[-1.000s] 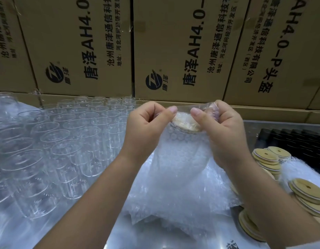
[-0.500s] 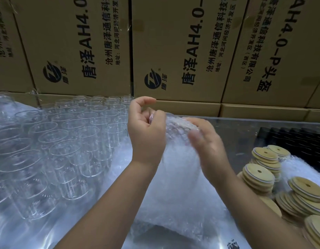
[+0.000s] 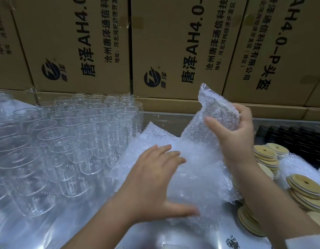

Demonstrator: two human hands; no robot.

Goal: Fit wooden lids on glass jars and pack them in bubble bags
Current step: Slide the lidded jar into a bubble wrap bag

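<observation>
Right hand (image 3: pixel 233 135) grips bubble bag (image 3: pixel 218 112) round its body, raised above the bag pile (image 3: pixel 200 186). Left hand (image 3: pixel 155 180) spread, empty. Likely jar inside: slippery wrap, fragile core; hold the body.

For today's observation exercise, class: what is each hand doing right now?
Left hand: open, fingers spread over the loose bubble bags.
Right hand: gripping the filled bubble bag.

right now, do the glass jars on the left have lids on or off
Off: the glass jars stand upright with open rims; the wooden lids lie stacked at the right.
</observation>
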